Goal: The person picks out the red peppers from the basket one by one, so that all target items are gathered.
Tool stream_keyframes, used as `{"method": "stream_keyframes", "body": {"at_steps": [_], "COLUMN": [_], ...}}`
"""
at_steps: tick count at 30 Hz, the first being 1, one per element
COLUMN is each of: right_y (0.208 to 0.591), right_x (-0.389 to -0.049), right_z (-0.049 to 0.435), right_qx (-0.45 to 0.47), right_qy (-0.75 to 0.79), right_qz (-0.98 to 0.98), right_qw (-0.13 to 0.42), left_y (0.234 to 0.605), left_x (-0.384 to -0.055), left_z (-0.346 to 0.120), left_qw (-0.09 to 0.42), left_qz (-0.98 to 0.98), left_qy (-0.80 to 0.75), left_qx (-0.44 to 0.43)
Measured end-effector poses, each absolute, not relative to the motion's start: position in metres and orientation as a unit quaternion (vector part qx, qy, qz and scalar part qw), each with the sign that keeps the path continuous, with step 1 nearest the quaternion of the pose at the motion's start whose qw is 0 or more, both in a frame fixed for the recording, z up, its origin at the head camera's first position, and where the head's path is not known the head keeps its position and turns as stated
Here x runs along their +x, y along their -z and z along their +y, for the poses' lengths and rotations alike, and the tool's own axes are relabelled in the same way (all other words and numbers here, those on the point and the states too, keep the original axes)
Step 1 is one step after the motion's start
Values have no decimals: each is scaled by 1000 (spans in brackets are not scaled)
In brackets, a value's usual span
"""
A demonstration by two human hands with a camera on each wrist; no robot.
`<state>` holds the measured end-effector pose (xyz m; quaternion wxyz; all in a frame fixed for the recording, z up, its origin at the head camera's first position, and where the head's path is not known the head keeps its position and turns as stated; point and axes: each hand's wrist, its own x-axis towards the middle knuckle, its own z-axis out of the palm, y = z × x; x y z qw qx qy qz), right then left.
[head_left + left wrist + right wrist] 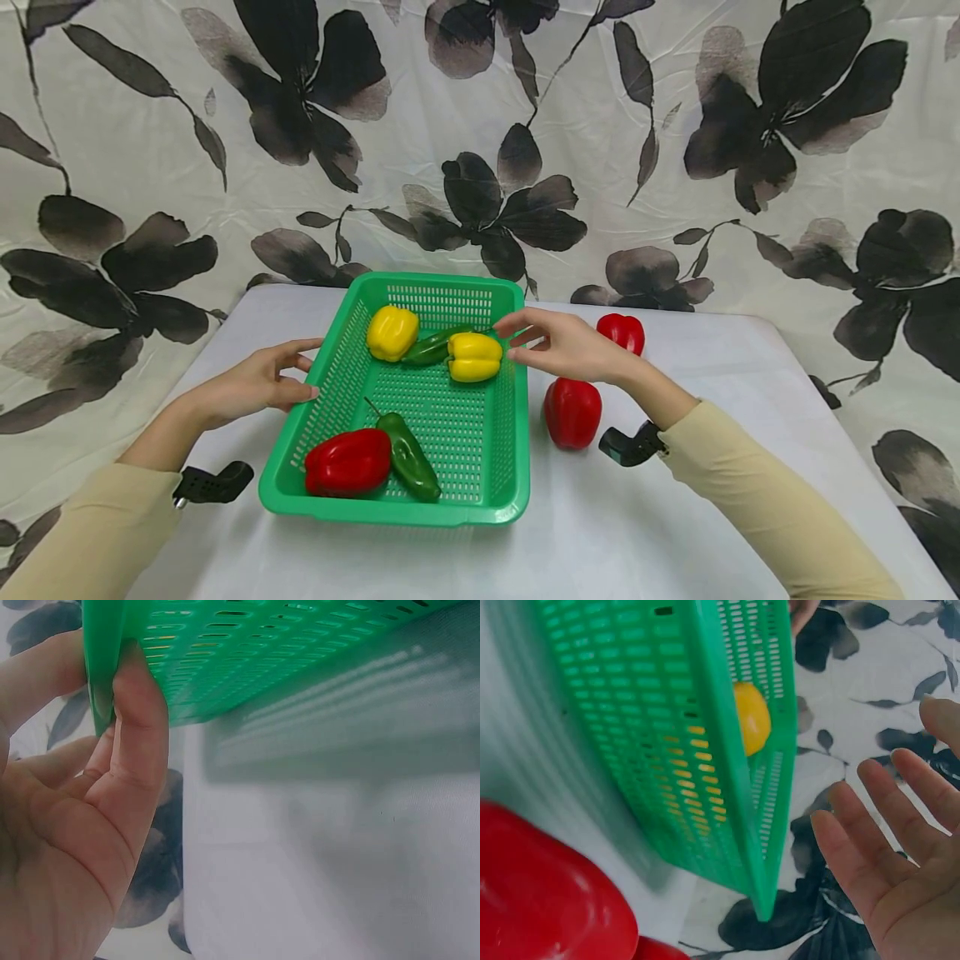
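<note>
A green plastic basket (465, 433) holds two yellow bell peppers (393, 333), a red bell pepper (348, 462) and two long green peppers (408, 457). At its left rim my left hand (262, 375) pinches the edge; in the left wrist view, thumb and fingers (139, 742) lie on opposite sides of the rim. My right hand (555, 342) hovers over the right rim near a yellow pepper, holding nothing. Its fingers are spread and relaxed in the right wrist view, apart from the basket wall (712, 750).
Right of the basket, a red bell pepper (573, 414) lies on the white-covered table (675, 533). Another red pepper (622, 332) lies farther back, partly behind my right hand and wrist. A flower-patterned cloth (600, 150) hangs behind the table.
</note>
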<state>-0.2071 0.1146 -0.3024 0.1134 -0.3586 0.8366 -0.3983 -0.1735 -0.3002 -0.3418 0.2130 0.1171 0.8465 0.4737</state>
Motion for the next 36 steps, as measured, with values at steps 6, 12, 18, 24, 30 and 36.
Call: {"method": "stream_keyframes", "body": {"at_steps": [6, 12, 18, 24, 30, 36], "right_y": [303, 306, 312, 314, 314, 314], "right_x": [-207, -206, -204, -201, -197, -192], "right_z": [102, 86, 71, 57, 43, 27], "right_qx": [-356, -358, -354, -366, -380, -379], "right_qy": [405, 399, 388, 375, 363, 337], "right_qz": [831, 829, 830, 826, 819, 824], "right_qw": [138, 162, 189, 209, 230, 251], "left_y": [342, 341, 340, 339, 339, 339], "left_x": [-173, -172, -172, -172, -171, -171], "left_z": [-300, -300, -299, -298, -299, -299], "left_qw": [214, 213, 213, 212, 212, 214], "left_qz": [846, 848, 850, 850, 849, 848], "left_qy": [-474, -471, -468, -469, -470, -472], "left_qx": [116, 115, 113, 112, 114, 115]}}
